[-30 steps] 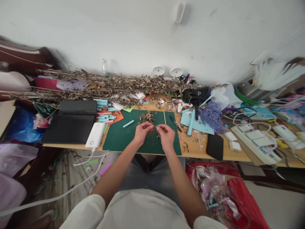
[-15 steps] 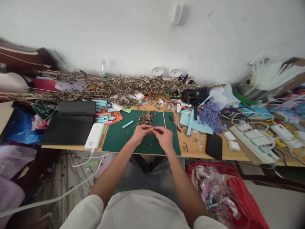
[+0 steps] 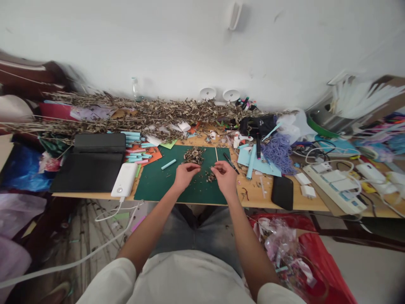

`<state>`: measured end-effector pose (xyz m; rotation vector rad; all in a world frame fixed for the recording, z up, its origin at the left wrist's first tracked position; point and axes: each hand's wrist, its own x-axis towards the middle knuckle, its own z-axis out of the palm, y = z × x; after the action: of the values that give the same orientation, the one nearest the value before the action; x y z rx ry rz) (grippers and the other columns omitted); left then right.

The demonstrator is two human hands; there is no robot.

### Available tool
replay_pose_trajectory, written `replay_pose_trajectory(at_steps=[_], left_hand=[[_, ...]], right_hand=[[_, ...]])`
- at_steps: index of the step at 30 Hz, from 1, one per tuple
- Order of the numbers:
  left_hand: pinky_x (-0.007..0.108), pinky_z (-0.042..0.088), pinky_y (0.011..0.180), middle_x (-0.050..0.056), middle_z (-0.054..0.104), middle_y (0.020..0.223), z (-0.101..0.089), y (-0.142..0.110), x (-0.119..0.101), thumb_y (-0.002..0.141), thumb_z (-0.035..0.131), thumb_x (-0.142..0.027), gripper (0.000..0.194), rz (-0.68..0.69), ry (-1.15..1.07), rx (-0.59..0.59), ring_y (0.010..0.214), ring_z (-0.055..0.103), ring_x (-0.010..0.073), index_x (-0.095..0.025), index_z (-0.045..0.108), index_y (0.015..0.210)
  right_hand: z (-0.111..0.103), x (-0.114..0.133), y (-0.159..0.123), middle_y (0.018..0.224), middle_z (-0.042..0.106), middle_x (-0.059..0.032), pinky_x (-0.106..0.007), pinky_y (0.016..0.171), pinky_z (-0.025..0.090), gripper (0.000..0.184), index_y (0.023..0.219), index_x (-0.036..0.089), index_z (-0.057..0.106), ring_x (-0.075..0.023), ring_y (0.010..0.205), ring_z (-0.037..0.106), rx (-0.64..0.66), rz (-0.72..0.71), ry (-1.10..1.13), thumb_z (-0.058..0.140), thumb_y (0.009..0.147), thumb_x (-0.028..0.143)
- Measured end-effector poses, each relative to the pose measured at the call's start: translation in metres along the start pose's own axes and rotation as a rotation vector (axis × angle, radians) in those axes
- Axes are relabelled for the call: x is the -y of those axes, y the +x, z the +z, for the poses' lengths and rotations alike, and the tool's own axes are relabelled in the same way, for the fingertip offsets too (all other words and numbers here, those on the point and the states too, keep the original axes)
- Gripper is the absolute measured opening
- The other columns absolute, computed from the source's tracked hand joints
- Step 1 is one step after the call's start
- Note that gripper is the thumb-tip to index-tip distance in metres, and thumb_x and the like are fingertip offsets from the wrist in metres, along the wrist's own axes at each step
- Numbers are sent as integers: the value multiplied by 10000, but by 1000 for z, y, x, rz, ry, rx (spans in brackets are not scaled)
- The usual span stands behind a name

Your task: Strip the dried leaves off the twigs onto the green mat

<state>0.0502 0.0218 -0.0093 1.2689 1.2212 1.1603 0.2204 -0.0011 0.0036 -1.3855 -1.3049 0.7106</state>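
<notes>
My left hand (image 3: 186, 175) is over the green cutting mat (image 3: 152, 183), thumb and fingertips pressed together at the near edge of a pile of dried leaves (image 3: 194, 155). My right hand (image 3: 225, 176) is pinched too, beside a smaller scatter of leaf bits (image 3: 210, 176). Whatever lies between either hand's fingertips is too small to make out. A gap separates the two hands. A light blue paper tube (image 3: 168, 164) lies on the mat left of the pile. Toward the right are a thin pale stick (image 3: 217, 154) and a black pen (image 3: 231, 163).
Dried stalks (image 3: 177, 110) run along the wall. At left are a black tablet case (image 3: 88, 169), a white power bank (image 3: 124, 180) and several paper tubes (image 3: 136, 156). Purple yarn (image 3: 278, 154), a black phone (image 3: 282, 193) and a power strip (image 3: 337, 188) lie at right.
My hands, touching at the fingertips before, have moved apart. The right has shifted right, and the leaf bits beside it now show. The view has shifted slightly.
</notes>
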Motion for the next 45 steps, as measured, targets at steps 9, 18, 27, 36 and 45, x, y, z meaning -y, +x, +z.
replay_pose_trajectory(at_steps=[9, 18, 27, 36, 45], left_hand=[[291, 574, 755, 78, 642, 1050, 18, -3, 16, 721, 608, 6, 319, 270, 427, 128, 816, 649, 142, -165, 718, 967], [350, 522, 877, 65, 660, 978, 20, -4, 16, 774, 648, -98, 143, 430, 650, 196, 915, 623, 188, -178, 733, 858], [359, 477, 915, 94, 636, 1037, -13, -7, 5, 890, 528, -244, 263, 453, 858, -56, 1006, 575, 222, -192, 639, 1123], [327, 468, 864, 111, 651, 965, -19, 14, 6, 875, 517, -182, 250, 282, 1167, 21, 958, 582, 226, -162, 623, 1101], [340, 477, 802, 103, 677, 882, -37, 19, 9, 877, 517, -199, 199, 443, 919, -185, 867, 595, 229, -178, 693, 967]], right_hand=[[-4, -15, -3, 864, 684, -77, -348, 796, 462, 201, 772, 195, 707, -219, 837, 606, 154, -214, -390, 519, 842, 218], [-7, -18, -5, 878, 685, -97, -328, 752, 480, 256, 853, 165, 681, -220, 829, 621, -76, -186, -359, 439, 890, 237], [8, -12, 5, 892, 691, -77, -297, 722, 496, 238, 872, 181, 679, -199, 810, 634, -43, -157, -304, 451, 885, 248], [47, -12, 55, 1068, 638, -96, -355, 917, 437, 335, 1088, 203, 656, -243, 1028, 563, 361, -268, -675, 677, 754, 192], [46, -27, 60, 830, 672, -60, -313, 772, 487, 154, 865, 192, 714, -181, 751, 615, 234, -315, -491, 576, 798, 176]])
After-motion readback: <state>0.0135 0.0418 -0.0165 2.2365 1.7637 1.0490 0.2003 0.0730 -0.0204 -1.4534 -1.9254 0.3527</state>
